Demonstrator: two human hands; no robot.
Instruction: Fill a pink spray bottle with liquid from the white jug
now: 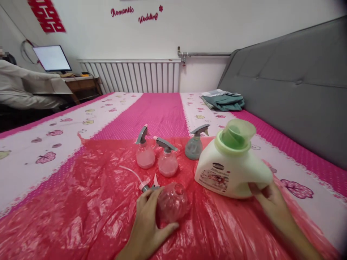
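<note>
My left hand (pixel 148 220) curls round a clear, open-necked spray bottle (pixel 173 204) on the red plastic sheet (pixel 89 202). Just beyond its fingers lies a loose grey spray head (pixel 148 186) with a thin white tube. My right hand (pixel 267 202) grips the handle of a big white detergent jug (pixel 230 173), whose green cap (pixel 238 135) is on top. Two pink spray bottles, one on the left (pixel 145 155) and one on the right (pixel 167 162), stand upright with their heads on. A grey spray bottle (pixel 193 146) stands beside the jug.
The sheet is spread over a bed with a pink patterned cover (pixel 159 112). Folded clothes (pixel 223 100) lie near the grey headboard (pixel 292 83). At the far left a person (pixel 24 86) sits by a desk (pixel 84 83) with a monitor (pixel 52 58). A radiator (pixel 132 76) lines the wall.
</note>
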